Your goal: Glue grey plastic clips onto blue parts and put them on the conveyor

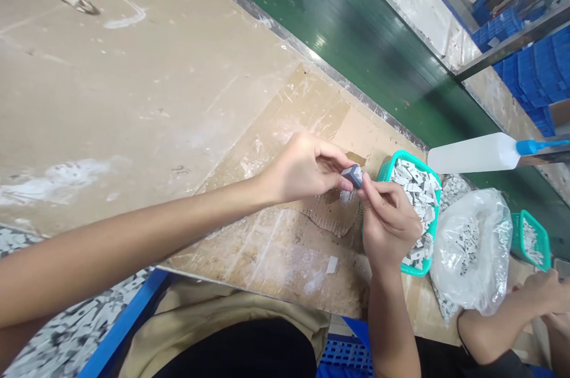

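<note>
Handling a small grey part (352, 176), left hand (303, 169) and right hand (390, 221) both pinching it; next move likely calls for steady alignment.

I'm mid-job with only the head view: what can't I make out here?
All in the head view:
Small grey piece: its underside and the pinched faces, hidden by the left hand and right hand.
White bottle: its blue nozzle's tip, cut off by the right edge.
Contents of the plastic bag: too small and blurred to tell shapes.
Co-worker's hands: cut off by the right edge; anything held is unclear.
</note>
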### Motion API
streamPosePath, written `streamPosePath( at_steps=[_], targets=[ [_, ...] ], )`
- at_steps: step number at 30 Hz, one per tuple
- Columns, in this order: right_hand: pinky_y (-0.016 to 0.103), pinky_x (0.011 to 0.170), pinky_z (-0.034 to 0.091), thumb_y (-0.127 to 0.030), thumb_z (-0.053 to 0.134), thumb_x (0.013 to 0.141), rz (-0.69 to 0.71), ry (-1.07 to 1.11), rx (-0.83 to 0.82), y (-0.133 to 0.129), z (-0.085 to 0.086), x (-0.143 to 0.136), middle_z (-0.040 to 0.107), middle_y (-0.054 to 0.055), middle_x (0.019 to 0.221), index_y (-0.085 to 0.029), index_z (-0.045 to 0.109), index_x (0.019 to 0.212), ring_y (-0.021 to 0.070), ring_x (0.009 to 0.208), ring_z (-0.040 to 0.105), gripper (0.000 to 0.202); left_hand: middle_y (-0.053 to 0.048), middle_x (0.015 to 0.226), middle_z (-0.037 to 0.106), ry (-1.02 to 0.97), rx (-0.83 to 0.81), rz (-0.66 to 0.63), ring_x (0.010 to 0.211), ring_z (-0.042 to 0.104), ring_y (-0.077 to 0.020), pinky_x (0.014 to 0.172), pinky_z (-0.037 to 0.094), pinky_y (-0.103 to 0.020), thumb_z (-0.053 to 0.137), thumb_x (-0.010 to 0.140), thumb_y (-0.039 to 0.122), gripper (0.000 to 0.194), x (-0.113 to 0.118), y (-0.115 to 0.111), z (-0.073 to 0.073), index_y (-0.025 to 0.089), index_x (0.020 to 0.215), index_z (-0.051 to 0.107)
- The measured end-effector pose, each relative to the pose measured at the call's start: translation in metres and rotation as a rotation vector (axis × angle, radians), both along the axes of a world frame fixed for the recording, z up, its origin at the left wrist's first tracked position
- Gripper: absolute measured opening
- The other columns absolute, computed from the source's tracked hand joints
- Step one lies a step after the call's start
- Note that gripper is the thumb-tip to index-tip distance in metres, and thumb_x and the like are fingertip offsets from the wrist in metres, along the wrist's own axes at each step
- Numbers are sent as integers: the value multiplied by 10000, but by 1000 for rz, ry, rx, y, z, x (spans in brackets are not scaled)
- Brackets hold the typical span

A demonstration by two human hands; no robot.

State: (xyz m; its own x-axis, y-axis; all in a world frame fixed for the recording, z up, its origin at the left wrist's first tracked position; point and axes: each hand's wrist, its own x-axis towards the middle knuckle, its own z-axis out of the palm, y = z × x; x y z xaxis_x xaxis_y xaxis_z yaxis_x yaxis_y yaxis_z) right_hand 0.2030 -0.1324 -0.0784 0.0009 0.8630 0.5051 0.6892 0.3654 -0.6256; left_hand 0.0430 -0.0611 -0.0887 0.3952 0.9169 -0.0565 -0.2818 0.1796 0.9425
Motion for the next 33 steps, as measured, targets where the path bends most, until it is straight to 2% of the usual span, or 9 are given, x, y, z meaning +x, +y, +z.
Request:
streamPosePath(
  at_steps=[6,9,12,14,17,24,27,30,33],
  targets=[
    [289,682,572,-84,499,933,59,-103,-19,4,-4,0,647,29,885,-344,693,1188,140,793,663,413,-81,768,752,91,-15,6,703,711,-198,669,596,-288,818,578,105,189,-1,4,-4,115,755,753],
    [287,714,564,-61,438,932,101,-135,-66,7,-3,1,635,37,889,-308,666,1240,139,814,643,456,-83,756,737,145,-42,-63,658,683,-168,640,572,-264,808,594,88,206,-5,12,-3,102,790,747],
    [286,763,551,-44,401,921,123,-149,-102,8,-1,3,647,44,944,-288,598,1327,140,861,636,513,-57,767,715,71,-103,-160,661,677,-151,646,566,-250,778,647,87,329,-13,23,0,125,971,736],
    [295,790,543,-57,396,930,71,-124,-38,7,0,5,658,43,968,-296,567,1357,145,889,641,518,-30,783,694,-74,-185,-194,698,690,-153,714,582,-279,726,697,73,403,-20,30,3,163,1089,699],
    [305,791,534,-111,428,953,-58,-81,47,4,0,8,669,40,934,-297,581,1343,152,858,645,458,0,713,633,-271,-326,-157,694,693,-160,808,593,-344,628,723,17,335,-29,37,5,164,1020,675],
    [319,783,523,-233,485,968,-160,-30,27,3,-1,11,690,49,902,-238,642,1273,165,820,645,343,-18,672,603,-341,-493,-59,580,636,-138,624,572,-251,524,745,29,232,-40,47,1,165,909,613],
    [321,780,522,-246,506,958,-207,57,30,3,0,13,687,46,895,-230,656,1252,159,792,640,330,-8,672,604,-300,-480,-70,576,622,-129,613,566,-240,550,749,51,217,-41,46,3,194,887,636],
    [322,762,527,-240,517,950,-256,136,62,2,2,14,687,47,898,-230,664,1238,157,771,639,324,1,706,618,-197,-399,-15,638,650,-134,695,586,-267,619,718,61,229,-36,44,7,193,901,659],
    [314,748,539,-185,496,943,-268,148,124,0,4,13,686,48,881,-244,683,1210,160,787,645,331,-7,770,666,5,-249,88,696,672,-159,731,576,-301,734,682,121,311,-23,60,12,182,978,656]
  ],
)
